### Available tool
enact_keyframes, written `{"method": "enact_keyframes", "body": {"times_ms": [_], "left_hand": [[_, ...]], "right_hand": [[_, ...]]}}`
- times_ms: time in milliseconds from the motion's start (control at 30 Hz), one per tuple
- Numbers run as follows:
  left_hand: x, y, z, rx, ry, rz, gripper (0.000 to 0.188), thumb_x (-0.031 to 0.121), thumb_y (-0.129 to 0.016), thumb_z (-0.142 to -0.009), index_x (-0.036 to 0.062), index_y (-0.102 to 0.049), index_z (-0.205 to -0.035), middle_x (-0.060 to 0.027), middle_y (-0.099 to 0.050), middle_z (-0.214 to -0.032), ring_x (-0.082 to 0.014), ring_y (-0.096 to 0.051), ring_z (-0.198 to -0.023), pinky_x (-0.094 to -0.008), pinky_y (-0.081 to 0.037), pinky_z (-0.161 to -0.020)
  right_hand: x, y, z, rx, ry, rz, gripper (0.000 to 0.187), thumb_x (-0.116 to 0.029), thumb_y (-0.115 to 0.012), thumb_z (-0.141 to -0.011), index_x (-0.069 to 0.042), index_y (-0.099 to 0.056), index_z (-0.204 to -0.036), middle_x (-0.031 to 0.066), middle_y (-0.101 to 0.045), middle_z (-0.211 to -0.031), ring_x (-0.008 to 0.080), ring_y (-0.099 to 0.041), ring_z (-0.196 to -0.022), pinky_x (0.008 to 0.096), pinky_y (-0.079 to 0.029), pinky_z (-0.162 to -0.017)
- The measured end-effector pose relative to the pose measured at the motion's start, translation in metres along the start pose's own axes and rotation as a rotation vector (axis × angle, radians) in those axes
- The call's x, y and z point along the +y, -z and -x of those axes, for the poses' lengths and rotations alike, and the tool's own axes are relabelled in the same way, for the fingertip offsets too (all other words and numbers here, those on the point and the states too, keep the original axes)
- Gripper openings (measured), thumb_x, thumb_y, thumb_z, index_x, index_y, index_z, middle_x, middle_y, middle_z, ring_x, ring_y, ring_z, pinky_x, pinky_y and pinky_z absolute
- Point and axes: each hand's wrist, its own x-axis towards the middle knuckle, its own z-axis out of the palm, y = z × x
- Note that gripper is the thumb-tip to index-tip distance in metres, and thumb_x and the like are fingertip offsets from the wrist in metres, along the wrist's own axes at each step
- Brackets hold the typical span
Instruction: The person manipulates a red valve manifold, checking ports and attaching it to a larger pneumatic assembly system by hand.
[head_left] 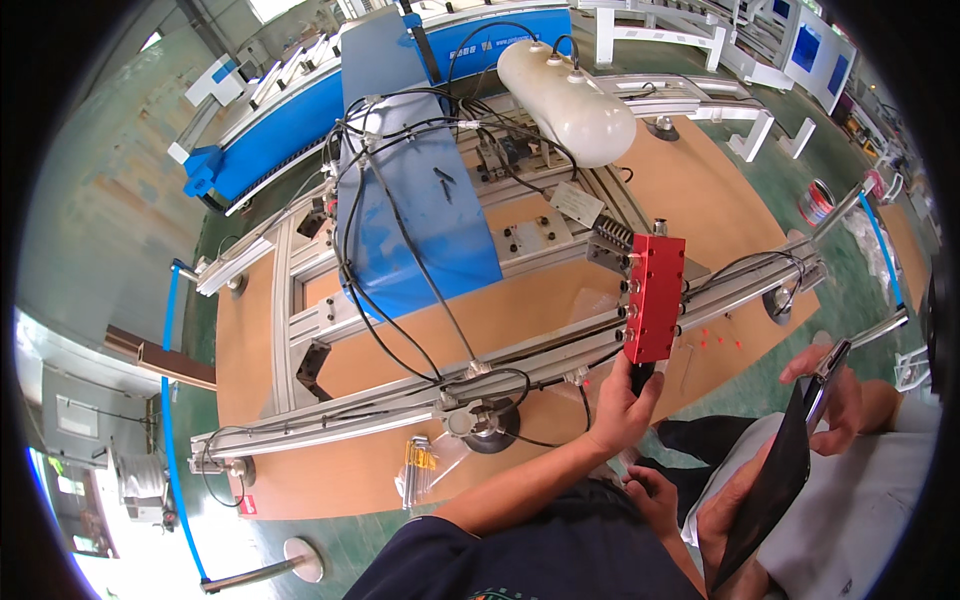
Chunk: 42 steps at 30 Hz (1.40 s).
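Left hand (620, 405) is gripping the dark lower end of the red block (655, 297), fingers clenched round it, holding it upright over the metal frame (400, 400) at 3 o'clock of the blue panel (425, 215). Right hand (652, 495) is sitting low at 6 o'clock of the block, fingers curled, holding nothing visible. Another person's hand (835, 395) is holding a black tablet (775, 480) at 4 o'clock.

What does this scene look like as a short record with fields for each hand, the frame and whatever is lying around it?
Left hand: gripping a black handle under the red block
Right hand: low near the person's lap, apparently empty
Red block: upright, against the aluminium frame
On frame: blue panel, black cables, white tank
On board: hex keys, small red bits
Nearby: another person's hand holding a dark clipboard
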Motion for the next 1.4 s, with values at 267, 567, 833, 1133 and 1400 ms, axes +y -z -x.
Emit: {"method": "enact_keyframes", "body": {"times_ms": [267, 567, 833, 1133, 1400], "left_hand": [[0.0012, -0.0016, -0.0039, 0.001, -0.032, 0.001, 0.027, 0.004, -0.055, -0.09, 0.0051, -0.047, -0.115, 0.0046, -0.045, -0.073, -0.0032, -0.04, -0.057, -0.0196, -0.034, -0.05], [-0.0021, -0.0003, -0.0046, -0.014, 0.019, 0.029, 0.025, 0.003, -0.054, -0.09, 0.005, -0.045, -0.114, 0.0048, -0.044, -0.07, -0.003, -0.04, -0.054, -0.0198, -0.034, -0.047], [-0.002, -0.0013, -0.0064, -0.019, 0.013, 0.042, 0.026, 0.003, -0.054, -0.091, 0.0057, -0.045, -0.115, 0.0052, -0.044, -0.07, -0.0027, -0.039, -0.053, -0.0194, -0.033, -0.047], [-0.0024, 0.0008, -0.0079, -0.018, 0.001, 0.012, 0.027, 0.004, -0.054, -0.09, 0.005, -0.045, -0.116, 0.0043, -0.045, -0.071, -0.0032, -0.041, -0.055, -0.0202, -0.035, -0.048], [0.0003, 0.0015, -0.0061, 0.014, 0.063, 0.021, 0.031, 0.012, -0.058, -0.088, 0.0032, -0.048, -0.115, -0.0047, -0.05, -0.074, -0.0131, -0.043, -0.064, -0.0268, -0.039, -0.058]], "right_hand": [[-0.0053, -0.0015, -0.0022, 0.007, 0.0, -0.007, 0.026, -0.006, -0.062, -0.085, 0.004, -0.06, -0.11, 0.0065, -0.068, -0.094, 0.0092, -0.061, -0.086, 0.0229, -0.047, -0.081], [-0.0033, -0.0022, -0.004, 0.023, -0.027, -0.036, 0.025, -0.005, -0.062, -0.085, 0.003, -0.06, -0.108, 0.007, -0.067, -0.095, 0.0097, -0.061, -0.086, 0.0227, -0.048, -0.08], [-0.0035, -0.001, -0.0059, 0.022, -0.03, -0.035, 0.026, -0.006, -0.062, -0.085, 0.003, -0.061, -0.109, 0.0069, -0.067, -0.095, 0.0096, -0.061, -0.086, 0.0229, -0.048, -0.08], [-0.0032, -0.0027, -0.0083, 0.033, -0.038, -0.031, 0.026, -0.007, -0.062, -0.085, 0.003, -0.061, -0.109, 0.007, -0.068, -0.094, 0.0096, -0.061, -0.085, 0.0229, -0.048, -0.08], [-0.0032, -0.0016, -0.0085, 0.031, -0.039, -0.035, 0.026, -0.007, -0.063, -0.084, 0.003, -0.061, -0.108, 0.0067, -0.067, -0.094, 0.0095, -0.061, -0.085, 0.0228, -0.048, -0.08]]}}
